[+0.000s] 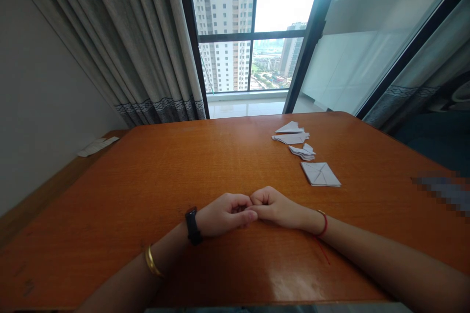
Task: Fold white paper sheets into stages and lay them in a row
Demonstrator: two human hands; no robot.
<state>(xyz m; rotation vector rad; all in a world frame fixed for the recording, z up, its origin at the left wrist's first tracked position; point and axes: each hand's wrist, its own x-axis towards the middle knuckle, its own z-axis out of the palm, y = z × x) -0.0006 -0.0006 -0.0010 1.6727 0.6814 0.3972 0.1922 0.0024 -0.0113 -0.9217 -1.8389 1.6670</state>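
My left hand (226, 214), with a black watch (193, 226) at its wrist, rests over the table with its fingers curled in. Against it lies my right hand (276, 208), closed, a thin red string bracelet (324, 224) round the wrist. The fingertips and thumbs of both hands meet, and no object shows between them. Closest to my right hand is a square of folded white paper (320, 174). Behind it lie a small layered folded paper piece (303, 152), a flat folded paper piece (291, 137) and a pointed folded paper piece (291, 127).
The brown wooden table (176, 166) reaches toward a window (253, 34). A pale flat item (98, 146) lies at the left by the wall. Grey curtains (147, 39) hang behind the table. A blurred patch (444, 190) covers something at the right edge.
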